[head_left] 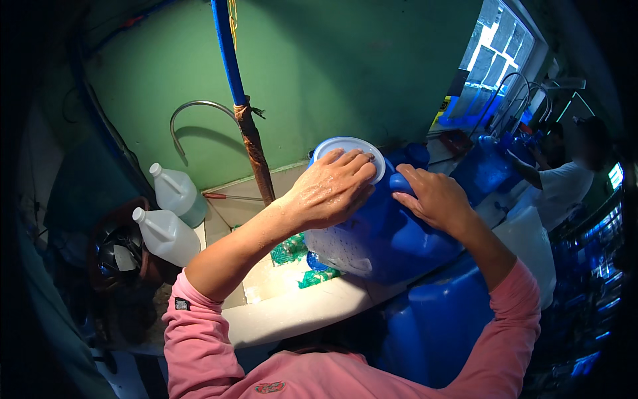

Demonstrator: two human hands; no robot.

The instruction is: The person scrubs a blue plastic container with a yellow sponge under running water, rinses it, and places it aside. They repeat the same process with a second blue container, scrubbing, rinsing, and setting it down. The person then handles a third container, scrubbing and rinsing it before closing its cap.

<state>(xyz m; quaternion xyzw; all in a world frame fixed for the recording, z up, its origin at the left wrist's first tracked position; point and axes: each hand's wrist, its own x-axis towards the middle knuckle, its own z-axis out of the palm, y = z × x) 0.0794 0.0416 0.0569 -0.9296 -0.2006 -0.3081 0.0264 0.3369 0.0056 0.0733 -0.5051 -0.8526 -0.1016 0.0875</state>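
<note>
One blue jug [415,243], likely stiff, heavy, slippery: the right hand [435,196] wraps fingers round its handle [400,183], the best hold; left hand [337,183] covers its lid [347,143], grip unclear.

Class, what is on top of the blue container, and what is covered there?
On top of the blue container is a round white lid, with the left hand over it. The part of the lid under the hand is hidden.
</note>
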